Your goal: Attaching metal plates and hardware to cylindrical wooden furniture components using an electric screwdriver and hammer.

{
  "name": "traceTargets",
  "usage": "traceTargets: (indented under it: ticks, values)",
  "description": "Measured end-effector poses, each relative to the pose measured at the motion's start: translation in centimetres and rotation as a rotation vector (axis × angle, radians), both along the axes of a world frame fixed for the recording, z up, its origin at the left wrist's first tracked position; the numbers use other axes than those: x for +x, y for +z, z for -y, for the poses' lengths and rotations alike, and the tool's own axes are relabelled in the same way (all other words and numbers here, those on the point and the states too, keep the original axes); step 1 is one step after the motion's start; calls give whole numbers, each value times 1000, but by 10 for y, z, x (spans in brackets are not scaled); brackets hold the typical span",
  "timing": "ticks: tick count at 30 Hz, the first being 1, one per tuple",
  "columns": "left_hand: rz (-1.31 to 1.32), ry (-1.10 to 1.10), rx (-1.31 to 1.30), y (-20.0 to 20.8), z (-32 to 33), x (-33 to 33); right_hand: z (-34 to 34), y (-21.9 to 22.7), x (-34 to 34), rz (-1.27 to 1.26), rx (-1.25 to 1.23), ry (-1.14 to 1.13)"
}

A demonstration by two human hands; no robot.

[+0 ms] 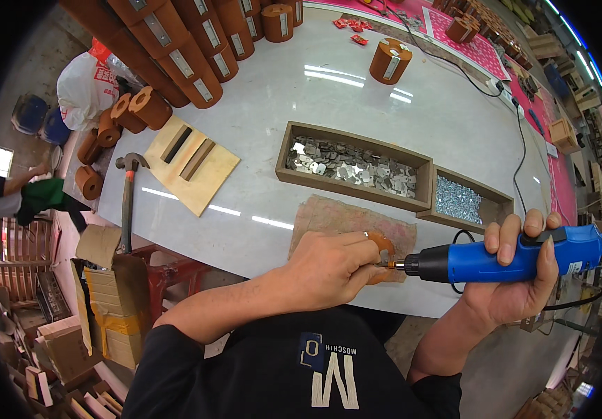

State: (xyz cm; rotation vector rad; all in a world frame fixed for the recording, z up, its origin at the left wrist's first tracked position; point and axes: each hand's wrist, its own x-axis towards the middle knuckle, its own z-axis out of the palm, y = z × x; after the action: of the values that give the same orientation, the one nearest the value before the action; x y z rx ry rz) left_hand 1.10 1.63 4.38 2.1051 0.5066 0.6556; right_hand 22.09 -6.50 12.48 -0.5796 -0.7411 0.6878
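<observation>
My right hand [517, 269] is wrapped round a blue electric screwdriver [482, 262] with a black nose, which lies level and points left. Its bit meets the fingertips of my left hand [339, 269], which are pinched together. What sits between those fingers is too small to make out. Under and behind my left hand is a rounded orange-brown piece [383, 243], mostly covered by the hand. It rests on a worn pinkish-brown cloth [311, 220] at the table's near edge.
Beyond the cloth stand a wooden box [343, 185] of small metal plates and a smaller box [502, 208] of screws. A hammer [128, 199] and a slatted board [217, 171] lie left. Brown cylinders [203, 91] are stacked far left; one cylinder [390, 61] stands alone. A power cord [522, 160] runs right.
</observation>
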Motion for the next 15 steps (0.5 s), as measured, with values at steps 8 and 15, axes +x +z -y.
traceTargets:
  ticks: [8, 15]
  values:
    - [-16, -26, 85, 2, -8, 17, -1, -8, 4, -2, 7, -77]
    - [-4, -72, 78, 14, -54, 35, 8, -16, 17, -1, 66, -186]
